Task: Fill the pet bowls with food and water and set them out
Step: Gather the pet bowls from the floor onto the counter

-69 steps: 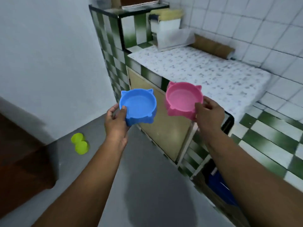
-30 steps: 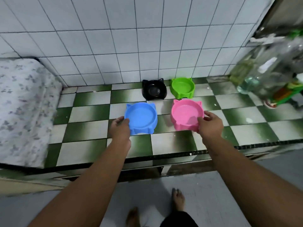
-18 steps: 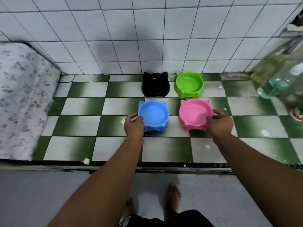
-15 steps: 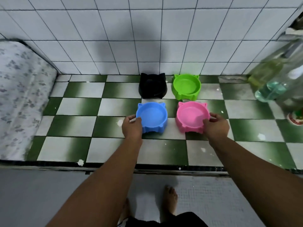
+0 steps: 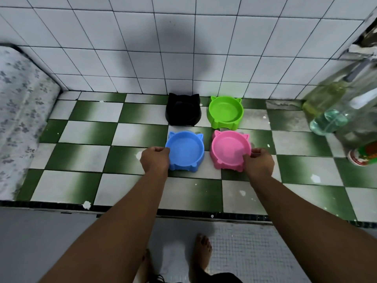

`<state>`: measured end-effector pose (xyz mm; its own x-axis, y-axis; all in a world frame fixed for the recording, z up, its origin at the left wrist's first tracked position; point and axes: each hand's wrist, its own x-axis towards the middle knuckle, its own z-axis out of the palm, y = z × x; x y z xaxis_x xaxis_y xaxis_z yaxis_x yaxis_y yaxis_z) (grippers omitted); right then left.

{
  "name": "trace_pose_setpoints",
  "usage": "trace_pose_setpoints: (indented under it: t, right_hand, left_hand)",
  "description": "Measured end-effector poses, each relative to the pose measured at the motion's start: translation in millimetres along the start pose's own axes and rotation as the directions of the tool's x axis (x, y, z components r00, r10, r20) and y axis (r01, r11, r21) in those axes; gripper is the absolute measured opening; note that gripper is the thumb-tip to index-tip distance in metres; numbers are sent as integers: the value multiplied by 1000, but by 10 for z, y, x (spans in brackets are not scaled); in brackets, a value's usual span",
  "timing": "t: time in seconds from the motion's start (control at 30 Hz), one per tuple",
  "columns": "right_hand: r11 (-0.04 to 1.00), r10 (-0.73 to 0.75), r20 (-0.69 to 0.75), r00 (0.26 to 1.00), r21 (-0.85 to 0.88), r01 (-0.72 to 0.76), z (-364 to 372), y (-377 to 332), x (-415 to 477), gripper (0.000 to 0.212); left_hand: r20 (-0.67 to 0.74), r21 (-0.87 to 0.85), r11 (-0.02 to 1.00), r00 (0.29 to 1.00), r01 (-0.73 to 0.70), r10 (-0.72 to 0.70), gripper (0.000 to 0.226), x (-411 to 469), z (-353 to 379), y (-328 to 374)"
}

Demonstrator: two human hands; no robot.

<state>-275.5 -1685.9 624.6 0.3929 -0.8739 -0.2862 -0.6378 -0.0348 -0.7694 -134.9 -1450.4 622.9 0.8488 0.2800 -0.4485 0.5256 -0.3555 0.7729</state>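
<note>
Four cat-eared pet bowls stand in a square on the green-and-white checkered counter. The black bowl and the green bowl sit at the back near the tiled wall. In front of them rest the blue bowl and the pink bowl, both empty. My left hand grips the blue bowl's left rim with curled fingers. My right hand grips the pink bowl's right rim.
Clear plastic bottles with greenish liquid lean at the right edge, beside a round red-and-green container. A floral-patterned cloth covers the counter's left end. The counter's dark front edge runs below my arms; my bare feet stand on the grey floor.
I turned from the room to the counter and lowered the blue and pink bowls onto it, in front of the black and green ones. Both hands still hold their rims.
</note>
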Motion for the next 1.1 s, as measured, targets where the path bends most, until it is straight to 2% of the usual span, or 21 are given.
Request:
trace_pose_setpoints:
  t: [0.4,0.53,0.6,0.7,0.8,0.9,1.1]
  right_hand:
    - [998,-34,11,999,-57,35,-14,16,78,30]
    - [992,-88,-20,996,-93,85,-75,-3,73,41]
    - [979,-175,-53,983,-113,168,-85,-76,53,42]
    - [909,-387,-86,918,-200,365,-20,-255,-30,40]
    - [810,-539,-3,842,-276,518,148,-479,-140,41]
    - [776,-586,118,802,-206,597,373,-714,-318,41]
    - [624,-731,331,597,-28,781,886,-994,-826,29]
  left_hand:
    - [-19,30,999,999,-38,39,9,102,-46,37]
    - [20,145,973,984,-179,177,30,40,-93,53]
    - [33,216,934,958,-286,286,34,-11,-121,83]
    - [84,257,875,911,-411,403,35,-94,-159,181]
    - [130,241,826,860,-510,493,32,-139,-242,277]
    - [120,210,816,843,-538,525,28,-144,-419,347]
    - [-15,167,867,878,-469,478,25,-33,-1067,204]
